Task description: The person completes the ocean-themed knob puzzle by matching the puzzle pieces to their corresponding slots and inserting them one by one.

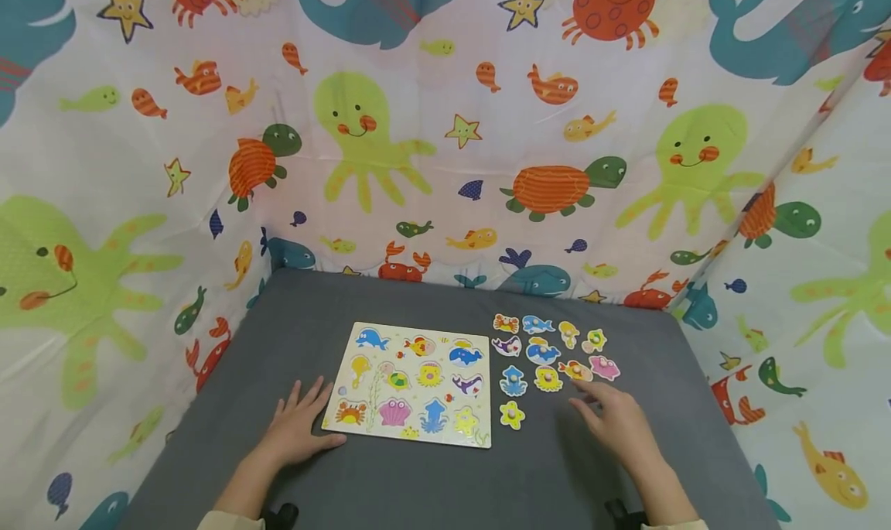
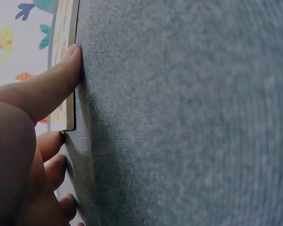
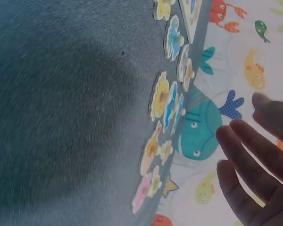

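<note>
Tight quarters make a stray nudge the likeliest trouble

Nearest, the left hand (image 1: pixel 295 425) rests on the bench (image 1: pixel 390 483) toward its left edge, fingers straight and spread, thumb against the near edge of the puzzle board (image 1: pixel 445 437) by its left corner. A push from that thumb could slide the board, since no second hand steadies it.

The right hand (image 1: pixel 616 422) is above the bench's right half, holding nothing, fingers apart and slightly bent, the index at the fish piece (image 1: pixel 575 371). Whether it touches is unclear from above; the right wrist view suggests a gap.

The starfish piece (image 1: pixel 511 415) lies by itself, just off the board's near right corner, and is the least likely to be disturbed. Past it, the squid piece (image 1: pixel 513 381) and octopus piece (image 1: pixel 548 378) sit left of the fish piece, with the shell piece (image 1: pixel 604 367) close on its right. Fingers that miss the fish's small knob could shove it into either neighbour.

Farther on, the whale piece (image 1: pixel 543 351) and the dolphin piece (image 1: pixel 538 324) are both blue, so they could be confused. The orca piece (image 1: pixel 506 346) and, nearer the bench's far edge, the crab piece (image 1: pixel 506 323) lie just beside the board's right edge; a rightward slide would likely push both.
</note>
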### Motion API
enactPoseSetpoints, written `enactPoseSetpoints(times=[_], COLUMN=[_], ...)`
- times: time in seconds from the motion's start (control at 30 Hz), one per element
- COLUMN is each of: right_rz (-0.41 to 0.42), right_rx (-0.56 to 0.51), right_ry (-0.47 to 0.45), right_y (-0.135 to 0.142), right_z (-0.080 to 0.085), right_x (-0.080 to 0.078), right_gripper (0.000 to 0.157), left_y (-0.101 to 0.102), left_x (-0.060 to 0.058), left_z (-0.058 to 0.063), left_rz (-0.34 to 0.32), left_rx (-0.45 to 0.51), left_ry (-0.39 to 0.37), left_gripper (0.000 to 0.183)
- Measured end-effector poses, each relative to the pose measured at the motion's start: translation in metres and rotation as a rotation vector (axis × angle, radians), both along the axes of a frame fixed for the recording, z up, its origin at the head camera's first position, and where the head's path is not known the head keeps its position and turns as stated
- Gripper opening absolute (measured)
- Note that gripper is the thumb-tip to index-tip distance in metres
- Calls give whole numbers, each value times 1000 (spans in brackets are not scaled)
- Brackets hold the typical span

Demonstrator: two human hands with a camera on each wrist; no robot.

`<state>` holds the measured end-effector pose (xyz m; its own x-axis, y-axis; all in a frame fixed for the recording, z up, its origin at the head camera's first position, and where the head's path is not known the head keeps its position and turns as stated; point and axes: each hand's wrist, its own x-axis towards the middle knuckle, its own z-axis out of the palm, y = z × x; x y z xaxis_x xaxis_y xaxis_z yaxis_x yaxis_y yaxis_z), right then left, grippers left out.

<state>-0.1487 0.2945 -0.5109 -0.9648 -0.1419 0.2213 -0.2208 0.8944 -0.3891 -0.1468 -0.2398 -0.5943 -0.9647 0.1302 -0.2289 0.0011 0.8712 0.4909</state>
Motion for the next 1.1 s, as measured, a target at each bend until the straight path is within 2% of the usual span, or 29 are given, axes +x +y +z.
enactPoseSetpoints(times=[0.2, 0.37, 0.5, 0.63, 0.73, 0.83, 1.1], right_rz=[-15, -68, -60, -75, -91, -90, -88], right_rx=[-153, -174, -194, -223, -246, -262, -268], right_ry=[29, -4, -18, -38, -73, -102, -108], right_y=[0, -3, -10, -18, -23, -27, -32], right_z=[-10, -12, -10, -12, -16, -16, -9], right_x=[-17, -32, -47, -58, -65, -73, -97], right_gripper=[38, 35, 29, 29, 30, 29, 32], left_y=[2, 3, 1, -2, -3, -2, 2], left_x=[2, 4, 3, 2, 6, 10, 4], left_z=[-1, -1, -3, -12, -11, -5, 1], left_rz=[18, 25, 24, 28, 32, 36, 39], left_rx=[-21, -14, -17, -21, 1, 22, 8], left_ry=[16, 11, 21, 27, 12, -16, -22], left_gripper=[107, 106, 109, 113, 115, 113, 113])
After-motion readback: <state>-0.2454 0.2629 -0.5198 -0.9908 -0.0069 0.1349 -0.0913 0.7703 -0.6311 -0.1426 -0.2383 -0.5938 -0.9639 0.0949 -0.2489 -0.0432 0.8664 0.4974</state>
